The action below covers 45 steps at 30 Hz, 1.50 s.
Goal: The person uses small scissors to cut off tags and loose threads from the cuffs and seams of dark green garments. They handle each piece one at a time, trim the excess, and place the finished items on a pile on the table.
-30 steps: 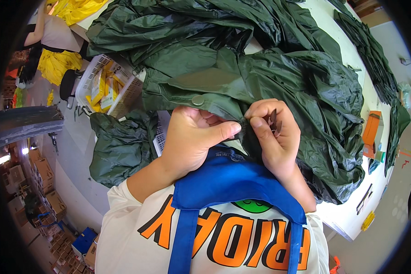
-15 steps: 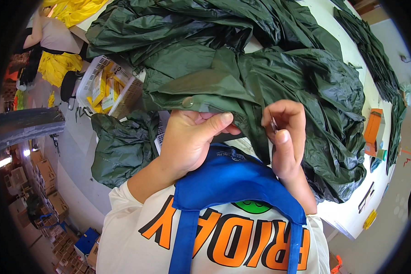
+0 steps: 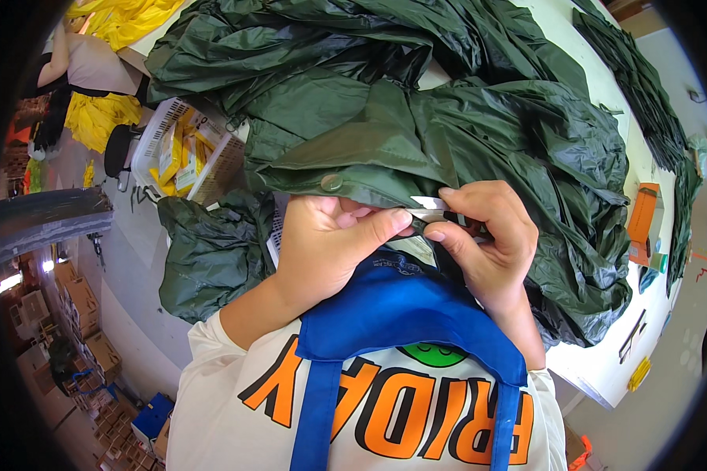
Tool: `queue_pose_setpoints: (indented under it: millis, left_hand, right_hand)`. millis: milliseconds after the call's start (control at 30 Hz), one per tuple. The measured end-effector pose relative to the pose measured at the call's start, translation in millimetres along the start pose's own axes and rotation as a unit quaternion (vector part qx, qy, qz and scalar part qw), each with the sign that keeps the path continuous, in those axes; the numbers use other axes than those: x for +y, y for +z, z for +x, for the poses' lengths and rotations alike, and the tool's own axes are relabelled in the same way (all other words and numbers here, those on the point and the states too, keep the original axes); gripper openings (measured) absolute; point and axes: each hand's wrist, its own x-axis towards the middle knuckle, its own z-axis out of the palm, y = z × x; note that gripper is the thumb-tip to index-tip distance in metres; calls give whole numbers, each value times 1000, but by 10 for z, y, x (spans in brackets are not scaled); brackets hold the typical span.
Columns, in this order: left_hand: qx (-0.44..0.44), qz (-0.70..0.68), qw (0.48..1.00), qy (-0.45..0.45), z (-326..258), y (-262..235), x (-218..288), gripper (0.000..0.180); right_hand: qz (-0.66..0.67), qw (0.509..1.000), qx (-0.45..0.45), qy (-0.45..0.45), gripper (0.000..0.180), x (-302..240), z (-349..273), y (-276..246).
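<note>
A large dark green waterproof garment (image 3: 448, 133) lies crumpled over the white table in front of me. My left hand (image 3: 330, 243) pinches its folded hem just below a round metal snap button (image 3: 331, 182). My right hand (image 3: 487, 235) holds a small silver cutting tool (image 3: 428, 206), which looks like thread snips. Its tip meets the hem right at my left thumb. Both hands are close to my chest, above my blue apron (image 3: 401, 314).
A white basket of yellow packets (image 3: 177, 149) stands at the left, with a green bundle (image 3: 208, 259) hanging below it. The white table edge (image 3: 597, 369) runs to the right, bearing an orange object (image 3: 646, 224) and stacked green cloth (image 3: 636, 86). Another person (image 3: 78, 63) sits at the top left near yellow fabric.
My right hand lifted off the fabric half a second ago, and has come back against my left thumb with the silver tool. My left hand has kept its grip on the hem.
</note>
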Motion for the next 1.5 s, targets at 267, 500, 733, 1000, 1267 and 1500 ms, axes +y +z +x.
queue_pose_setpoints:
  millis: [267,500,733,1000,1267,1500]
  left_hand:
    - [-14,-10,999,29,22,-10,-27,28]
    - [-26,-5,1000,11,20,-56,-55,30]
    - [-4,-90,996,-23,4,-16,-34,29]
    - [-96,70,993,24,1,-133,-101,27]
    - [276,703,642,133,613,-2257,-687,64]
    - [327,407,853,2,678,-2818,-581,35]
  right_hand:
    - [77,997,-2,7,26,94,-28,49]
    - [365,910,103,168,23,167,-150,85]
    - [301,935,52,181,61,51,-167,-26]
    - [126,971,-95,177,11,184,-35,-274]
    - [421,692,552,195,6,1820,-519,-2777]
    - [261,749,587,163,15,1358,-562,-1548]
